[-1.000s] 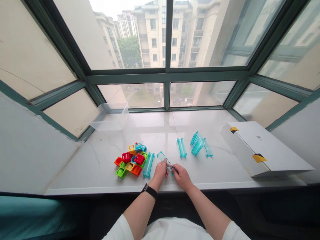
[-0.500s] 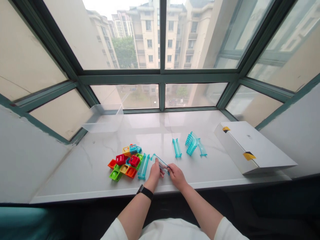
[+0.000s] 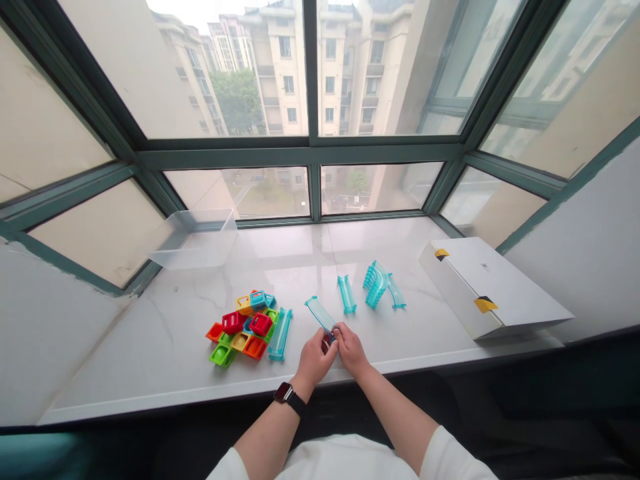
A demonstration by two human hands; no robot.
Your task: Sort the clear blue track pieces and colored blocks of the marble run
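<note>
White marble windowsill [image 3: 150, 347], viewed from above, with a green-framed window along its far edge and pale apartment blocks beyond the glass. Far left on the sill: a clear plastic rectangular tub [image 3: 193, 239]. Near left: a loose heap of red, orange, green, yellow and blue square plastic blocks [image 3: 243, 327], with a straight translucent teal plastic channel [image 3: 280, 334] lying just to its right and touching its edge.

Centre: the left hand [image 3: 315, 360], with a black-strapped smartwatch [image 3: 286, 395] on the wrist, and the right hand [image 3: 353, 350] are held together just above the near edge of the sill. Both clamp the near end of a clear teal plastic tube piece [image 3: 320, 315], whose far end points up and to the left, well clear of the blocks.

Right of the hands: an upright short teal plastic channel [image 3: 347, 294], then a stack of ribbed curved teal plastic pieces [image 3: 376, 284] with a curved teal ramp piece [image 3: 397, 291] touching its right side. Far right: a closed white cardboard box with yellow tape [image 3: 493, 287], resting at a slant.
</note>
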